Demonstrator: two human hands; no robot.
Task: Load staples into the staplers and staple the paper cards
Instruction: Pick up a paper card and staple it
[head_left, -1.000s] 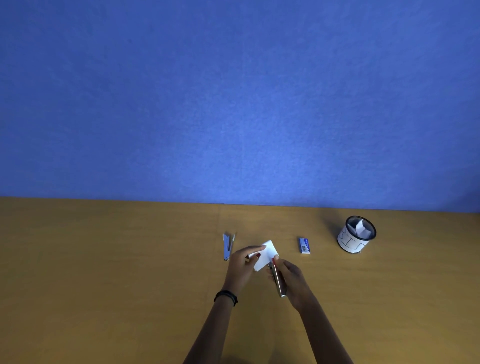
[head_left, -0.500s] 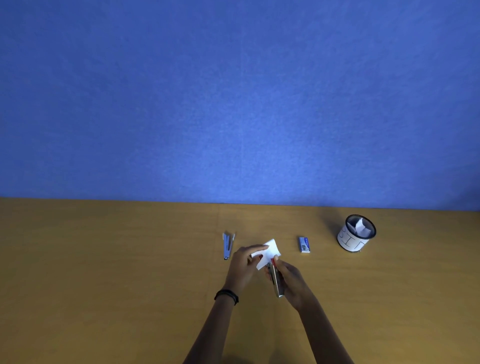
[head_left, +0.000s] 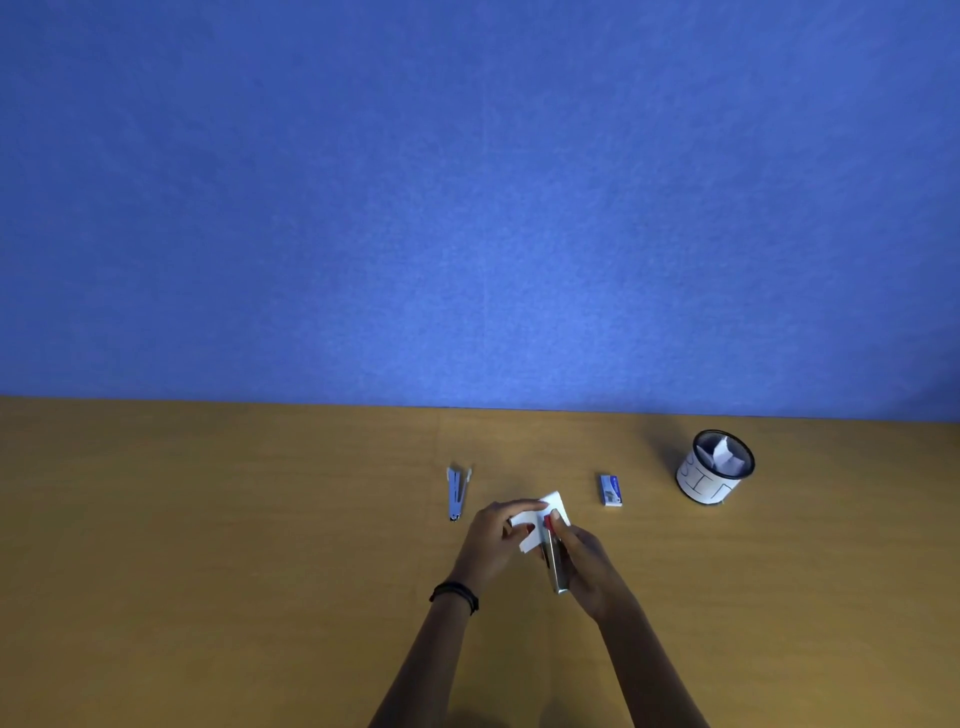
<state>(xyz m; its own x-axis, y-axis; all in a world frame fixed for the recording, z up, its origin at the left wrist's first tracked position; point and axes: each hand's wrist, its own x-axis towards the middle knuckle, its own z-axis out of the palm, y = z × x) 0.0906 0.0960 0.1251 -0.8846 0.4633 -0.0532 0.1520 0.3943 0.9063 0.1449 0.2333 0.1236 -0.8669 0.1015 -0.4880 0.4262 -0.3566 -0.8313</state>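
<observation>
My left hand (head_left: 491, 540) pinches a small white paper card (head_left: 540, 519) above the wooden table. My right hand (head_left: 584, 564) grips a silver stapler with a red tip (head_left: 553, 558), whose front end sits over the card's right edge. A second stapler (head_left: 457, 492), blue and silver, lies on the table to the left of my hands with its arms spread apart. A small blue staple box (head_left: 611, 490) lies to the right of the card.
A round black cup with a white label (head_left: 714, 474) stands at the far right and holds white paper pieces. A blue wall (head_left: 478, 208) rises behind the wooden table (head_left: 208, 571). A black band circles my left wrist.
The stapler's front has slid further onto the card, and my right thumb now lies over its red tip. Both hands stay in the same spot.
</observation>
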